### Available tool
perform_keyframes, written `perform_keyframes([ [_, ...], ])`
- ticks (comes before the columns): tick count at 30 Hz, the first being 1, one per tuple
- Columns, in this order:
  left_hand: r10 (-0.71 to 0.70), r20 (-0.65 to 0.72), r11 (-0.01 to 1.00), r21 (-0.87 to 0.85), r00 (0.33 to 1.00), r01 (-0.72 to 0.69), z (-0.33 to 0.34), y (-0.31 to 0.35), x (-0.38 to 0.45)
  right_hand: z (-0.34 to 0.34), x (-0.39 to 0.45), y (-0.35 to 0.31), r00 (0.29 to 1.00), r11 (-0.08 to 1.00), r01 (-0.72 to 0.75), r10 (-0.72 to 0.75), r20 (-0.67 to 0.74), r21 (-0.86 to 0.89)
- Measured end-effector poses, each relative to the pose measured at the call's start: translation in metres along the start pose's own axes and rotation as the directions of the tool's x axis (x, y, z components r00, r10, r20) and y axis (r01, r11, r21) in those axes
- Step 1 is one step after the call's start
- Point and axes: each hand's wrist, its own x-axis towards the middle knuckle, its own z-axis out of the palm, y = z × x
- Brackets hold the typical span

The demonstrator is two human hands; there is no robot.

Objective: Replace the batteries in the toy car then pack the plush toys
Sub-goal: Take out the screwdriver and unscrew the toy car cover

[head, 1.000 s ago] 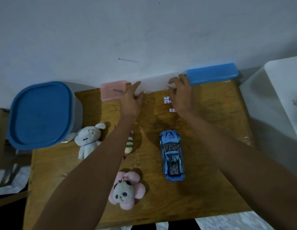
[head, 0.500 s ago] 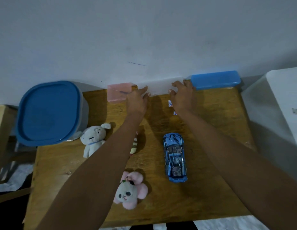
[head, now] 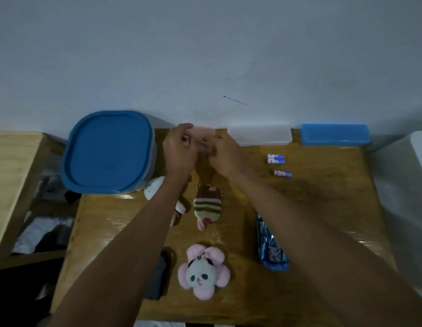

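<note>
Both hands, left hand (head: 179,147) and right hand (head: 223,153), hold the pink box (head: 202,135) at the tabletop's back edge; I think opening it comes next, before the batteries (head: 276,159).

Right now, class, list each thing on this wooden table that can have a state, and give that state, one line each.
Pink plastic box: held by both hands.
Left hand: grips the pink box.
Right hand: grips the pink box.
Large blue-lidded tub: lid on.
Clear plastic case: closed.
Blue plastic case: closed.
Three small batteries: loose on the table.
Blue toy car: lying untouched.
</note>
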Motion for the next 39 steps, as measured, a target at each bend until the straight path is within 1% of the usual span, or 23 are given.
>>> perform_keyframes([
  [2, 0.014, 0.109, 0.986, 0.165, 0.994, -0.031, -0.004, -0.014, 0.003, 0.018, -0.001, -0.003, 0.999, 0.999, -0.030, 0.030, -0.032, 0.019],
  [3, 0.014, 0.169, 0.982, 0.182, 0.985, -0.046, -0.006, -0.020, 0.005, 0.025, 0.000, -0.004, 0.997, 0.998, -0.053, 0.055, -0.061, 0.027],
  [5, 0.011, 0.281, 0.986, 0.157, 0.960, -0.057, -0.007, -0.029, 0.009, 0.033, 0.004, -0.007, 0.988, 0.994, -0.100, 0.104, -0.111, 0.040],
  [7, 0.000, 0.331, 0.985, 0.161, 0.944, -0.057, -0.005, -0.038, 0.011, 0.033, 0.006, -0.008, 0.983, 0.990, -0.117, 0.127, -0.134, 0.077],
  [9, 0.003, 0.317, 0.988, 0.145, 0.948, -0.052, -0.001, -0.041, 0.012, 0.029, 0.008, -0.005, 0.980, 0.990, -0.115, 0.126, -0.156, 0.079],
  [12, 0.019, 0.288, 0.995, 0.084, 0.957, -0.045, 0.007, -0.038, 0.012, 0.022, 0.012, 0.001, 0.976, 0.992, -0.120, 0.124, -0.178, 0.033],
  [16, -0.010, 0.242, 0.998, 0.058, 0.970, -0.004, 0.017, -0.039, 0.015, 0.018, 0.015, 0.004, 0.979, 0.994, -0.099, 0.103, -0.178, 0.035],
  [21, -0.015, 0.240, 0.999, 0.050, 0.971, 0.003, 0.016, -0.045, 0.016, 0.020, 0.010, 0.002, 0.973, 0.998, -0.056, 0.052, -0.226, -0.012],
  [25, -0.012, 0.242, 0.998, 0.056, 0.970, -0.002, 0.012, -0.044, 0.015, 0.011, 0.015, 0.003, 0.960, 0.994, -0.105, 0.098, -0.262, -0.013],
  [28, 0.046, 0.237, 0.997, 0.049, 0.970, -0.059, 0.008, -0.047, 0.012, 0.002, 0.024, -0.001, 0.931, 0.991, -0.129, 0.134, -0.339, 0.036],
  [33, 0.128, 0.207, 0.987, 0.064, 0.970, -0.144, 0.006, -0.048, 0.012, -0.002, 0.043, -0.011, 0.862, 0.964, -0.201, 0.259, -0.436, 0.177],
  [36, 0.166, 0.234, 0.979, 0.075, 0.958, -0.188, 0.003, -0.049, 0.014, -0.002, 0.047, -0.011, 0.852, 0.958, -0.216, 0.280, -0.442, 0.191],
  [39, 0.169, 0.288, 0.974, 0.097, 0.942, -0.204, 0.002, -0.049, 0.017, -0.002, 0.045, -0.010, 0.863, 0.964, -0.185, 0.252, -0.438, 0.191],
])
